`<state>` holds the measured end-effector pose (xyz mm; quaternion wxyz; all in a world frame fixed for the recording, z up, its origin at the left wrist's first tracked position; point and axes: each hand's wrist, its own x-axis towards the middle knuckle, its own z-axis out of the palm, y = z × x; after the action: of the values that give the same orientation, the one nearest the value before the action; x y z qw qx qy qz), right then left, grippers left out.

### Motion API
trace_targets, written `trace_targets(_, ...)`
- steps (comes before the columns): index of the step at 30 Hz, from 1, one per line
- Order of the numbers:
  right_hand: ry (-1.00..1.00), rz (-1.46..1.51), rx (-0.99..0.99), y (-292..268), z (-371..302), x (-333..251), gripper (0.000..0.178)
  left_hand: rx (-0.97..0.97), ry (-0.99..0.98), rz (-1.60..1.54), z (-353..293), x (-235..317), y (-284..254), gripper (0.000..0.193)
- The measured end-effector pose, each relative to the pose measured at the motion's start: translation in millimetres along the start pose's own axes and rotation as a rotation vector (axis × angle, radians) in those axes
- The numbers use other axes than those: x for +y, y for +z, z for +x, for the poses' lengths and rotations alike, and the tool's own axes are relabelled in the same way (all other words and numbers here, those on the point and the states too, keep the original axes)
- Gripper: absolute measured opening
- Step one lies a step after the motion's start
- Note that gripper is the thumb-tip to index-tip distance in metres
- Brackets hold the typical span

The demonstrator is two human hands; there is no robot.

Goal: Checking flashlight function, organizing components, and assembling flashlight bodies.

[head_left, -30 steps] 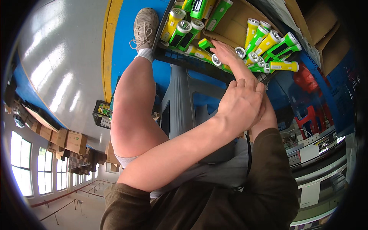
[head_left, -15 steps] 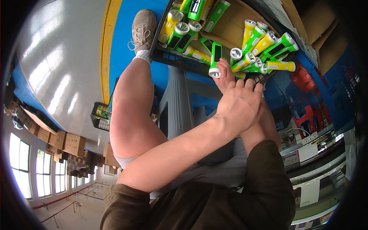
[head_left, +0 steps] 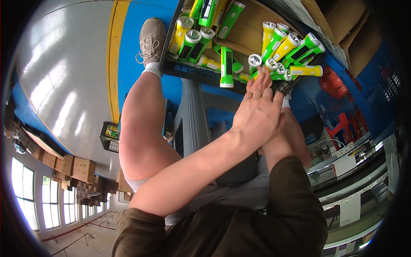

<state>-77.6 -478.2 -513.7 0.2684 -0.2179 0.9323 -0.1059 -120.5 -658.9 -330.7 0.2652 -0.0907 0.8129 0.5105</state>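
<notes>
My left arm crosses from the lower left, and my left hand (head_left: 259,112) lies over my right wrist with its fingers extended and a little apart. Beyond it, my right hand (head_left: 262,82) reaches to the near side of a black crate (head_left: 171,64). Its fingers are stretched out beside a flashlight with a round white head (head_left: 254,61); whether they touch it I cannot tell. To their left, a green flashlight (head_left: 227,64) with a dark panel rests across the crate's near rim. Green and yellow flashlights (head_left: 286,46) lie piled on the right.
More flashlights (head_left: 188,40) fill the crate's left part, beside a cardboard box (head_left: 246,25). A grey plastic stool (head_left: 195,107) stands between my legs. A smaller black crate (head_left: 110,137) sits at left, and an open carton (head_left: 359,47) at the far right.
My right hand has moved away from the green flashlight toward the pile on the right. That flashlight now lies against the rim, untouched. My left hand still rests on my right arm.
</notes>
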Motion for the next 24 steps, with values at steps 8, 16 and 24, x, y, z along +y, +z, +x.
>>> trace_targets(8,0.074,-0.029,0.063,-4,55,26,0.044,-0.173,-0.002,0.036,-5,0,4,0.041)
trace_targets(16,0.199,0.403,0.217,-21,43,50,0.023,-0.334,0.065,0.105,-17,-7,9,0.041)
trace_targets(24,0.233,-0.024,-0.250,60,-48,137,0.050,-0.421,0.064,0.200,-16,-5,16,0.040)
